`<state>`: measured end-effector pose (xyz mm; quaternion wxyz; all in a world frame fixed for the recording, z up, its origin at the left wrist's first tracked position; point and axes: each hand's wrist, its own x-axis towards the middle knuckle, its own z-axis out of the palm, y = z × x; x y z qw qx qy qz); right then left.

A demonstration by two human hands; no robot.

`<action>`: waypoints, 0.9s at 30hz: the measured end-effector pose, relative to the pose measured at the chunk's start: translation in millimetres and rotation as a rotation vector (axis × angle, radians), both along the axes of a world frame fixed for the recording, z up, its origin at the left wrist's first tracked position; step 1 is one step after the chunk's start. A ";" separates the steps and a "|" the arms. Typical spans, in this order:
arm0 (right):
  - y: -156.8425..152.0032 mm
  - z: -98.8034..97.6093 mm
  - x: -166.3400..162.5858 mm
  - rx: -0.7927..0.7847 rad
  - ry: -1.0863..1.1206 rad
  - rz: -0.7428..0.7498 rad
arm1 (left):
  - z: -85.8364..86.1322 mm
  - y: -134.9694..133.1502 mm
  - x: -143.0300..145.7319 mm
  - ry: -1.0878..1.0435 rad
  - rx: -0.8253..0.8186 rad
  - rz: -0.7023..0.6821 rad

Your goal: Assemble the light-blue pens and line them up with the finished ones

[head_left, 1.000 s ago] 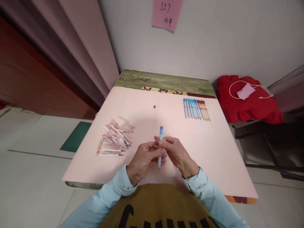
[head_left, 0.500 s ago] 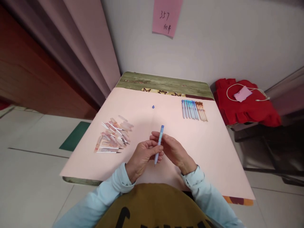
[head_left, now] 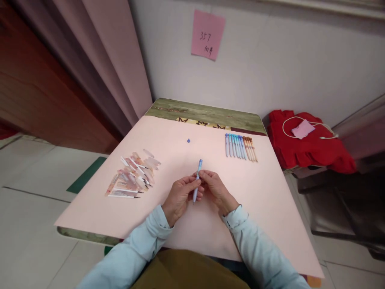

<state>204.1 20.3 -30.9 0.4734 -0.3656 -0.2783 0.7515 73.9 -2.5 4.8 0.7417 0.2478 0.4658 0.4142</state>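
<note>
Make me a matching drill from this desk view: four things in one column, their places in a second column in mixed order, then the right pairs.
Things:
1. blue pen
2. row of pens
3. pile of wrappers and refills
4. small blue cap

Places:
A. far right of the pink sheet, side by side
B. alone near the sheet's far middle
C. held between the left hand and right hand
D. left part of the sheet

Pairs: 1-C, 2-A, 3-D, 4-B
</note>
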 end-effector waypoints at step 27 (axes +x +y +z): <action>-3.4 -11.6 13.0 -0.049 0.104 0.080 | -3.8 -26.3 24.8 -0.046 -0.018 0.057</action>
